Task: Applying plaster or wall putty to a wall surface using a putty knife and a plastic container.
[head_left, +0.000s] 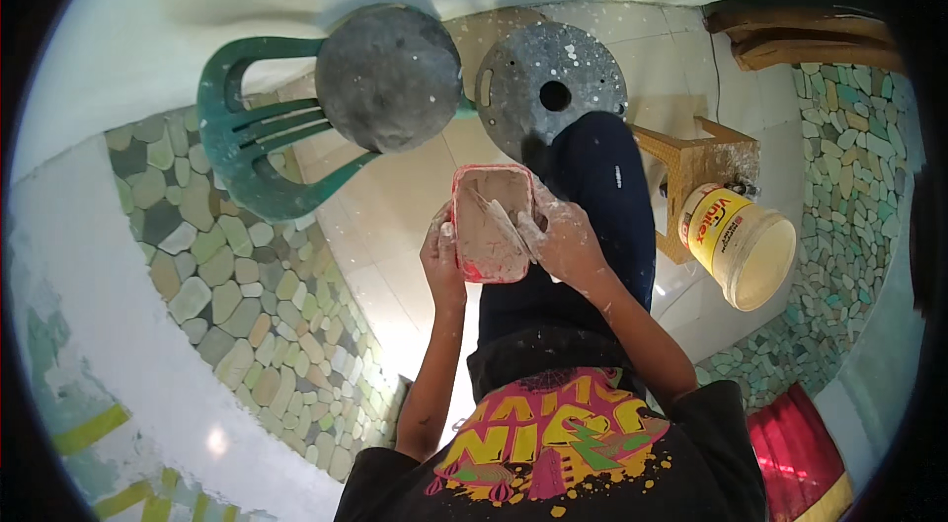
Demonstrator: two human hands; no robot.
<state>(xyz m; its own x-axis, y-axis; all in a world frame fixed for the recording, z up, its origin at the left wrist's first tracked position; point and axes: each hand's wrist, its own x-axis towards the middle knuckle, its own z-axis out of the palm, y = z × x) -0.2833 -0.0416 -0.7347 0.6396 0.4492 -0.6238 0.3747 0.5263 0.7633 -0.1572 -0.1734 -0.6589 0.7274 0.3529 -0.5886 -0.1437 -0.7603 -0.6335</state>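
Red tub (491, 226) of grey paste gripped at its edge by left hand (441, 255) fingers, right hand (565, 243) closed around scraper (502, 216) inside it, both forearms raised.

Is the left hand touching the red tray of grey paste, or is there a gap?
Touching. In the head view, the left hand grips the left edge of the red tray, with its thumb on the rim and no gap between them.

A cream plastic bucket (746, 243) lies tilted just right of the wooden stool (696, 166); its yellow, red and white label (713, 217) faces the stool.
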